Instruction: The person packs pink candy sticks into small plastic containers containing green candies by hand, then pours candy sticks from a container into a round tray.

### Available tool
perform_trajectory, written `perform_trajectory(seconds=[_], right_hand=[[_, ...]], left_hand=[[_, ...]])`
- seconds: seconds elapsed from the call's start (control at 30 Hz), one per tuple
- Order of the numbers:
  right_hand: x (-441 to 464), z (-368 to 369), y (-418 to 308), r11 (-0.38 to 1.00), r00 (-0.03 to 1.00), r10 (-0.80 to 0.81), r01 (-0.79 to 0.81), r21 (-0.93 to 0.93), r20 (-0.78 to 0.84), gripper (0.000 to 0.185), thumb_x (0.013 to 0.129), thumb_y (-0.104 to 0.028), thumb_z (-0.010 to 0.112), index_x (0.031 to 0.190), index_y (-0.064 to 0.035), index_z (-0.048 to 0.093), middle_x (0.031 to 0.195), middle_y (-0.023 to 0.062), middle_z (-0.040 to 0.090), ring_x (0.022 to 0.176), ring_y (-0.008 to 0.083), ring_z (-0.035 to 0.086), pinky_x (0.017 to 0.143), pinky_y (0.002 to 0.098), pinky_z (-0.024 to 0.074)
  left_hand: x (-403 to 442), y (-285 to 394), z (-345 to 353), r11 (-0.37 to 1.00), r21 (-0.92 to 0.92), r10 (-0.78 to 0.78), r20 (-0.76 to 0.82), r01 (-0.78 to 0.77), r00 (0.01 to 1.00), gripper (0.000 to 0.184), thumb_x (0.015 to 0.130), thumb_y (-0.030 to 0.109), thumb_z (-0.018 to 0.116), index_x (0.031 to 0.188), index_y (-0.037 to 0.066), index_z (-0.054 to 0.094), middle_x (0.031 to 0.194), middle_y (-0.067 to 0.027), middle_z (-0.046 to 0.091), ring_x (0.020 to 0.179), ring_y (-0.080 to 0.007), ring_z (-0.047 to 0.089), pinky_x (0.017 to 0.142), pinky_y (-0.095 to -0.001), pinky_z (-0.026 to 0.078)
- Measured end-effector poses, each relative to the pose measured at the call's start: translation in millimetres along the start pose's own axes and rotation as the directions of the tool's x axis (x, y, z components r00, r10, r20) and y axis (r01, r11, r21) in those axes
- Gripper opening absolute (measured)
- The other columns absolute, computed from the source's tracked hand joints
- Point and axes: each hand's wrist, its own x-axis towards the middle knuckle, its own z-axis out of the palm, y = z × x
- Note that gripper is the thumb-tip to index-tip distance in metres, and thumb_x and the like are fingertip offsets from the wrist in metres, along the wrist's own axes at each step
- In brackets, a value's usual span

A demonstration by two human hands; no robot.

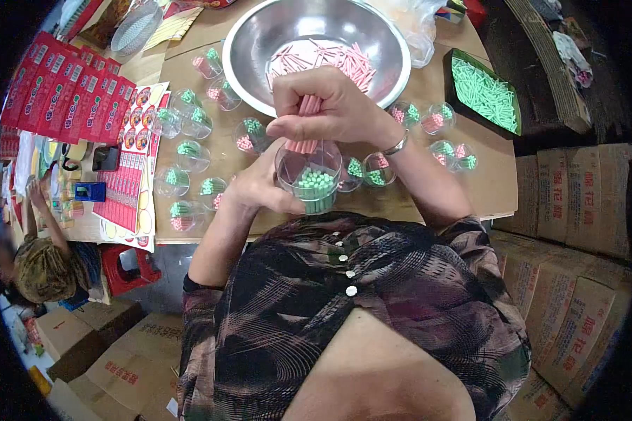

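My left hand is wrapped round a clear plastic cup, tilted so its mouth faces me. Green sticks stand bunched inside it. Above the cup, my right hand grips a bundle of pink sticks, whose lower ends reach into the cup's mouth. Behind my right hand sits a large steel bowl with loose pink sticks in it. More clear cups with green and pink sticks, such as one cup to the left, stand around my hands.
A dark tray of green sticks lies at the right. Red printed packets and sticker sheets cover the left side. Cardboard boxes are stacked at right. Another person works at the far left near a red stool.
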Motion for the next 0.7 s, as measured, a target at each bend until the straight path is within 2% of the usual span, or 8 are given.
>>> perform_trajectory(seconds=[0.07, 0.2, 0.23, 0.4, 0.53, 0.57, 0.63, 0.7], right_hand=[[-1.2, -0.9, -1.1, 0.999, 1.000, -0.024, 0.024, -0.031, -0.009, 0.026, 0.078, -0.011, 0.074, 0.063, -0.0081, 0.052, 0.057, -0.0035, 0.049, 0.050, 0.0073, 0.038, 0.048, 0.0207, 0.0318], [0.6, -2.9, -7.8, 0.981, 0.993, -0.099, 0.110, -0.163, 0.070, 0.026, 0.077, -0.009, 0.074, 0.063, -0.0081, 0.051, 0.058, -0.0025, 0.049, 0.049, 0.0098, 0.038, 0.047, 0.0220, 0.0325], [0.9, -3.3, -9.1, 0.981, 0.993, -0.099, 0.110, -0.162, 0.069, 0.026, 0.077, -0.009, 0.074, 0.063, -0.0081, 0.051, 0.058, -0.0025, 0.049, 0.049, 0.0098, 0.038, 0.047, 0.0220, 0.0325], [1.5, -5.1, -14.0, 0.974, 0.986, -0.121, 0.140, -0.177, 0.115, 0.027, 0.075, -0.008, 0.074, 0.063, -0.0075, 0.050, 0.057, -0.0021, 0.048, 0.048, 0.0112, 0.038, 0.046, 0.0228, 0.0327], [-0.7, -9.1, -17.5, 0.935, 0.983, -0.050, 0.109, -0.338, 0.178, 0.025, 0.077, -0.014, 0.073, 0.069, -0.0077, 0.051, 0.066, -0.0001, 0.053, 0.053, 0.0129, 0.044, 0.048, 0.0237, 0.0354], [-1.4, -8.9, -18.9, 0.935, 0.983, -0.050, 0.109, -0.337, 0.178, 0.025, 0.077, -0.014, 0.073, 0.069, -0.0077, 0.051, 0.066, -0.0001, 0.053, 0.053, 0.0129, 0.044, 0.048, 0.0237, 0.0354], [-3.5, -6.4, -23.7, 0.882, 0.974, -0.037, 0.138, -0.451, 0.226, 0.019, 0.083, -0.021, 0.067, 0.078, -0.0073, 0.055, 0.077, 0.0028, 0.056, 0.063, 0.0143, 0.049, 0.057, 0.0259, 0.0395], [-5.8, -3.5, -28.0, 0.814, 0.962, -0.019, 0.173, -0.555, 0.271, 0.020, 0.088, -0.027, 0.061, 0.088, -0.0068, 0.059, 0.088, 0.0056, 0.059, 0.073, 0.0158, 0.054, 0.065, 0.0281, 0.0435]], left_hand=[[-0.4, -0.7, -0.2, 0.999, -0.039, -0.013, 0.001, 0.013, 1.000, 0.074, 0.048, 0.022, 0.079, 0.115, 0.001, 0.054, 0.104, -0.0089, 0.062, 0.093, -0.0216, 0.058, 0.085, -0.0311, 0.045], [-2.8, -6.1, -7.0, 0.997, 0.072, -0.020, 0.030, 0.018, 0.999, 0.083, 0.048, 0.024, 0.079, 0.121, -0.003, 0.050, 0.109, -0.0198, 0.061, 0.097, -0.0291, 0.060, 0.078, -0.0339, 0.051], [-2.7, -6.0, -6.6, 0.997, 0.072, -0.021, 0.029, 0.019, 0.999, 0.083, 0.048, 0.024, 0.079, 0.121, -0.003, 0.050, 0.109, -0.0198, 0.061, 0.097, -0.0291, 0.060, 0.078, -0.0339, 0.051], [-1.3, -1.2, -2.8, 0.989, 0.136, -0.062, 0.001, 0.062, 0.998, 0.084, 0.048, 0.025, 0.079, 0.122, -0.003, 0.050, 0.111, -0.0185, 0.061, 0.098, -0.0276, 0.059, 0.081, -0.0353, 0.050], [-0.9, 4.5, -0.2, 0.992, 0.104, -0.073, -0.038, 0.076, 0.997, 0.072, 0.048, 0.019, 0.077, 0.113, 0.001, 0.055, 0.104, -0.0071, 0.061, 0.094, -0.0207, 0.056, 0.087, -0.0319, 0.044], [-1.3, 5.3, -0.9, 0.992, 0.103, -0.073, -0.039, 0.076, 0.997, 0.072, 0.048, 0.019, 0.077, 0.113, 0.001, 0.055, 0.104, -0.0071, 0.061, 0.094, -0.0207, 0.056, 0.087, -0.0319, 0.044], [-3.3, 7.5, -4.7, 0.971, 0.234, -0.027, -0.070, 0.043, 0.997, 0.073, 0.048, 0.017, 0.077, 0.115, 0.002, 0.053, 0.105, -0.0067, 0.060, 0.094, -0.0204, 0.055, 0.088, -0.0320, 0.044], [-5.4, 10.0, -7.8, 0.931, 0.364, 0.023, -0.095, 0.014, 0.995, 0.075, 0.048, 0.016, 0.077, 0.117, 0.003, 0.052, 0.107, -0.0064, 0.059, 0.095, -0.0202, 0.055, 0.089, -0.0322, 0.043]])
